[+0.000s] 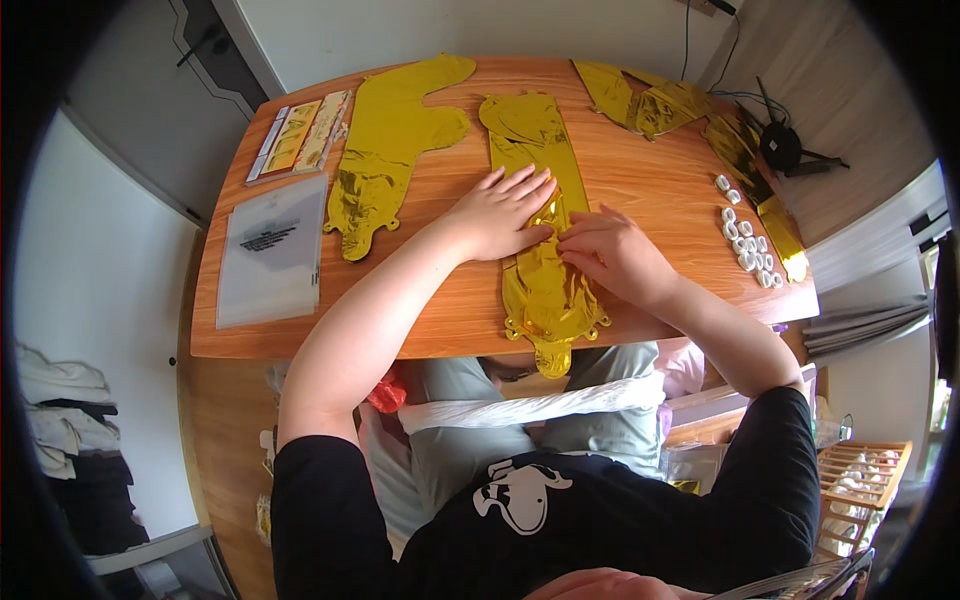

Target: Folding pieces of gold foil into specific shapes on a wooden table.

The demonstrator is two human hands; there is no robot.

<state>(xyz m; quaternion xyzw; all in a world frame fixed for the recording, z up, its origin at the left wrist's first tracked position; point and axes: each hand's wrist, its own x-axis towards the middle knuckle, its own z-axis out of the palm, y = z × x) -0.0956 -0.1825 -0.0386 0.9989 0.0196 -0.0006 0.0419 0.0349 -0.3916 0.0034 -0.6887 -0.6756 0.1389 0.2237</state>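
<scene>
A flat, uninflated gold foil balloon (548, 290) lies lengthwise in front of me, its far end folded over and its narrow tabbed end hanging past the table's near edge. Across its middle rests my left hand (503, 215), palm down with the fingers spread. My right hand (622, 256) is at the balloon's right edge, fingers curled and the thumb and fingertips closed on the foil. The foil between the two hands is creased and shiny. To the left lies another flat gold foil balloon (390, 130), untouched by either hand.
Clear plastic bags (270, 265) and a printed flat package (298, 135) lie at the table's left. More gold foil (650, 105) sits at the far right. Several small white rolls (745, 240) are grouped near the right edge, beside a black device with antennas (782, 147).
</scene>
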